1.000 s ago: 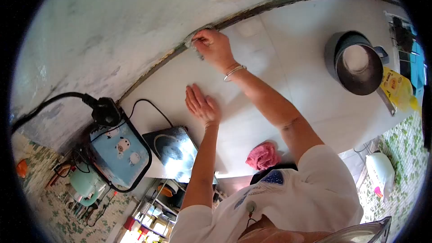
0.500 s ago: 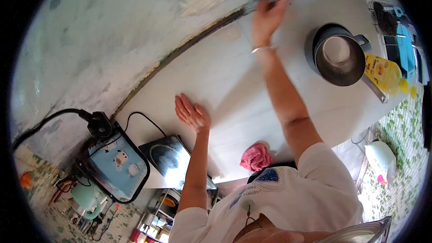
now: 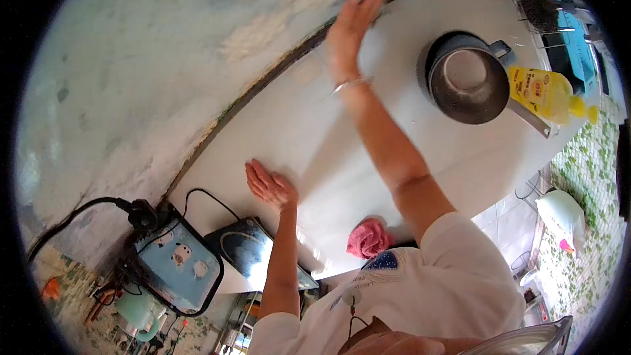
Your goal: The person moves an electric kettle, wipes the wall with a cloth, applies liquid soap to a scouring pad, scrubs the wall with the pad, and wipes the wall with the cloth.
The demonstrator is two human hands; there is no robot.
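Up at the seam between wall and counter, my right hand (image 3: pixel 353 29) is closed around a grey wad, partly hidden by the fingers and blurred. A bangle circles that wrist. My left hand (image 3: pixel 271 186) lies flat on the white counter (image 3: pixel 315 131), fingers stretched out and holding nothing. A dark gap runs along the wall (image 3: pixel 151 72) just beyond the right hand. Nearer my body, a crumpled pink cloth (image 3: pixel 369 238) rests on the counter.
To the right stand a dark pot (image 3: pixel 468 85) with a handle and a yellow bottle (image 3: pixel 542 94), beside a wire rack with a dark scrubber (image 3: pixel 537 10). A black cooktop (image 3: pixel 243 250) and a blue patterned box (image 3: pixel 181 266) with a cable are at the left.
My right hand went right along the wall seam, then came back partway left. My left hand stays flat on the counter. The view has shifted, and the pot appears farther left.
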